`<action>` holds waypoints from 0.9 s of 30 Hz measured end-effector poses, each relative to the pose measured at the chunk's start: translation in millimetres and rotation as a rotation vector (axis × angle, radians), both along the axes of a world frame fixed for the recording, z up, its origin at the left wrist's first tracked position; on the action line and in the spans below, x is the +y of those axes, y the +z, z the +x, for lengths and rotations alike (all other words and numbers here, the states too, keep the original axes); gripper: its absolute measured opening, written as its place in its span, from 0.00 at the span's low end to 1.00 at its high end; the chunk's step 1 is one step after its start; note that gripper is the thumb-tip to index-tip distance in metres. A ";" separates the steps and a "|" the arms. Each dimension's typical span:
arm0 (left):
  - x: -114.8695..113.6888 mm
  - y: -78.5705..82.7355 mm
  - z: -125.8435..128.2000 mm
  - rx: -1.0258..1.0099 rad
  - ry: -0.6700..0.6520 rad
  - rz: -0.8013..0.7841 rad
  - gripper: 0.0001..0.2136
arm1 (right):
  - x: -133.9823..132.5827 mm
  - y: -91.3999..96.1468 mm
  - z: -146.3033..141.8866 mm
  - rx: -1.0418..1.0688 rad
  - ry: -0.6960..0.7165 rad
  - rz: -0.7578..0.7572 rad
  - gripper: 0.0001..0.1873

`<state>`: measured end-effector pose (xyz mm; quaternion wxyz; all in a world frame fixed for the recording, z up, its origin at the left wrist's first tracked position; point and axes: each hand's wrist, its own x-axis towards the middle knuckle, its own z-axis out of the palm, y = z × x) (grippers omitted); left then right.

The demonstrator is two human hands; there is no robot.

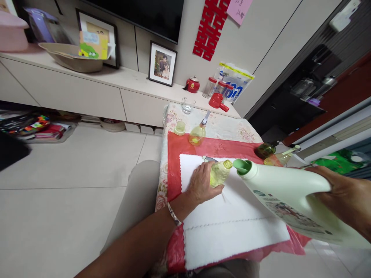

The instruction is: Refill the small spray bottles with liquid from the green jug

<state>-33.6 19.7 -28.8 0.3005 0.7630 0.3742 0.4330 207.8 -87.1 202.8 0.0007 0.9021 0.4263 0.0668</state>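
My left hand [203,184] is wrapped round a small clear yellow bottle [219,173], which leans to the right with its mouth uncapped. Gripped by the handle in my right hand [343,195] is a large pale green detergent jug [278,189], tipped toward the left. The jug's green spout [242,166] is close beside the small bottle's mouth; I cannot make out any liquid between them. Both are above a white cloth [234,235] on a red plastic sheet [175,166]. A dark, thin object [210,158] lies partly hidden behind my left hand.
Beyond the cloth stand a yellow pump bottle [197,135], a pale green cap [179,128] and a glass mug [188,106]. Farther right are a dark green bottle [265,150] and another yellow bottle [279,159]. A low cabinet [95,94] runs along the wall.
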 end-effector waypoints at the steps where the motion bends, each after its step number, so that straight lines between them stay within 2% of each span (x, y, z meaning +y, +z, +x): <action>1: 0.1 -0.4 0.1 0.002 0.000 0.002 0.35 | 0.7 0.7 -0.3 -0.018 -0.040 -0.036 0.29; 3: 0.4 -1.4 0.3 0.008 -0.001 0.003 0.35 | 1.0 2.3 -1.0 -0.047 -0.082 -0.103 0.29; 6: 0.8 -2.5 0.7 0.013 0.000 0.001 0.35 | -2.1 3.6 -1.8 -0.072 -0.004 -0.145 0.28; 9: 0.7 -2.8 0.7 0.020 0.000 -0.004 0.35 | -5.5 3.6 -2.6 -0.124 0.046 -0.161 0.28; 16: 0.5 -3.0 0.5 0.029 -0.005 0.019 0.35 | -4.5 5.9 1.0 -0.195 0.015 -0.205 0.27; 27: 1.2 -4.6 1.3 0.039 -0.005 0.046 0.36 | -7.8 8.0 15.2 -0.274 0.049 -0.241 0.23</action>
